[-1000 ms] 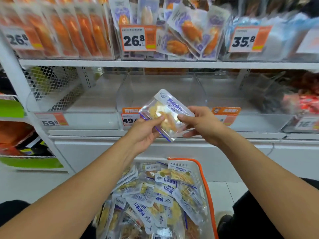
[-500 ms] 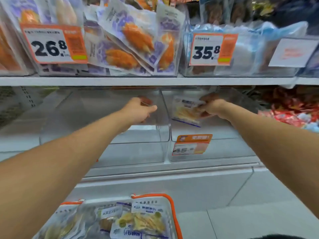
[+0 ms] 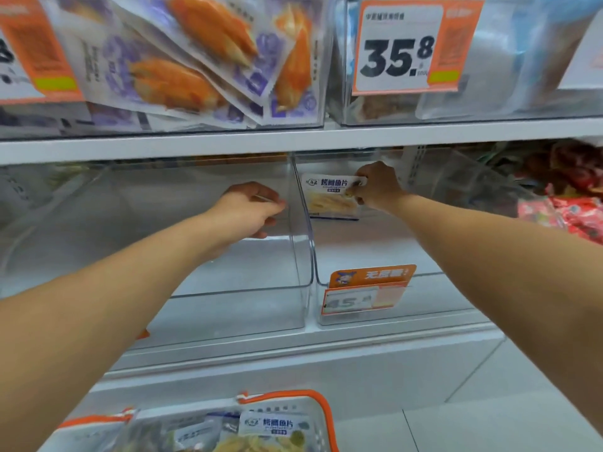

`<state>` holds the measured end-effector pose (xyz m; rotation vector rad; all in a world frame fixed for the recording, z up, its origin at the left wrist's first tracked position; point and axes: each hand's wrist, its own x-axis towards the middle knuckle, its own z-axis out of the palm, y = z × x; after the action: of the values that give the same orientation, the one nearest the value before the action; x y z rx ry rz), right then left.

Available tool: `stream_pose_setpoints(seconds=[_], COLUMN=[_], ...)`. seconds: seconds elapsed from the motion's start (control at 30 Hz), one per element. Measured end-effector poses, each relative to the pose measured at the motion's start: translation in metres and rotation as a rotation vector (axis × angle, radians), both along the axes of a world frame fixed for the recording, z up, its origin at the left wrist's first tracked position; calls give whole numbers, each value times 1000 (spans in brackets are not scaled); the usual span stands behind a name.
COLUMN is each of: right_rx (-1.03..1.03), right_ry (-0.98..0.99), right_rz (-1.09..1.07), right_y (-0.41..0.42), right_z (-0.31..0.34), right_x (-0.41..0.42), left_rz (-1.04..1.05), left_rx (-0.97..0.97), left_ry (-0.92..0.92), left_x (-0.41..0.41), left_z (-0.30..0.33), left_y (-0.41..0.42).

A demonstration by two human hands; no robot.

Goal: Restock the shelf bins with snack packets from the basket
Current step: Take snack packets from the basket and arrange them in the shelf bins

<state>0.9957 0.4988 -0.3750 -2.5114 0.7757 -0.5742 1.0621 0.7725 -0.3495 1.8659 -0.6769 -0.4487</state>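
1. Head view: we face the shelf (image 3: 228, 143), whose lower level carries two clear bins side by side, the left bin (image 3: 228, 308) and the right bin (image 3: 424, 256), sharing a divider wall between them.
2. Our basket (image 3: 321, 415) sits at the bottom edge, below the shelf, with more packets showing inside it.
3. Our left hand (image 3: 251, 212) reaches into the left bin near the divider. Its fingers are curled loosely, and a thin pale edge shows by the knuckles; we cannot tell whether it grips a packet or only the bin wall.
4. Our right hand (image 3: 375, 187) is deep in the right bin, fingers pinched closed on the top right corner of a packet (image 3: 329, 197).
5. That packet stands nearly upright at the back left of the right bin, close to the divider, label facing us. Its lower edge seems to rest on the bin floor, though the clear wall blurs this.
6. To finish this step well, we judge we should press the packet back until it leans steadily against the rear, label forward, then ease the pinch open slowly so it does not tip forward.
7. We should draw the hand straight out, clear of the price tag (image 3: 365, 293) on the bin front.
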Motion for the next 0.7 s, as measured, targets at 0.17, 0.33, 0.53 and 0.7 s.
stream_pose_setpoints(seconds=[0.17,0.33,0.53,0.7], right_rx=[117,78,119,180], right_ry=[-61,-83,21,39], right_rz=[-61,-207,-271,-250], right_y=[6,3,4,19], right_z=[-10,-11,-9,14], right_x=[5,1,4,-19], left_rz=[10,25,39,34], left_rx=[4,-16,-9,-6], left_ry=[-5,16,21,-45], left_x=[-6,-12,-16,-21], left_z=[3,11,16,19], left_y=[-1,5,8,17])
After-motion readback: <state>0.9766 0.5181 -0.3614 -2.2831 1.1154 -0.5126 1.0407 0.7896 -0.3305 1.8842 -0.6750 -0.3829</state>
